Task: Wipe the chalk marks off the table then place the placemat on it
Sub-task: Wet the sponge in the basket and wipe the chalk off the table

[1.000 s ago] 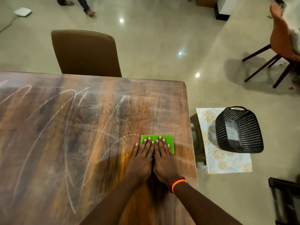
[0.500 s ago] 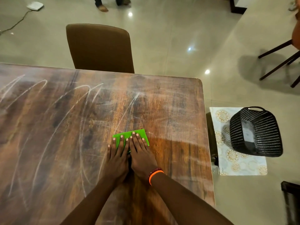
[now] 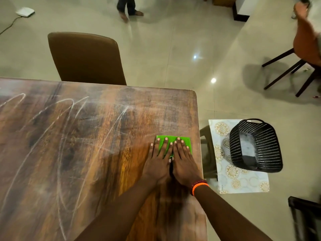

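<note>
A folded green cloth [image 3: 184,140] lies flat on the brown wooden table [image 3: 86,153], close to its right edge. My left hand [image 3: 159,160] and my right hand [image 3: 185,162] press down on the cloth side by side, fingers spread flat over it. White chalk marks [image 3: 66,119] loop across the left and middle of the table; the wood beside the hands looks smeared and fainter. A pale patterned placemat [image 3: 232,178] lies on a low stool to the right of the table, under a black basket [image 3: 255,145].
A brown chair [image 3: 86,58] stands at the table's far edge. An orange chair [image 3: 305,47] is at the far right and a dark frame [image 3: 304,216] at the lower right. A person's legs [image 3: 128,7] stand on the tiled floor beyond. A white device [image 3: 25,11] lies far left.
Both hands slid the green cloth left half a second ago, then back right to the table's right edge. The head camera shifted with them.
</note>
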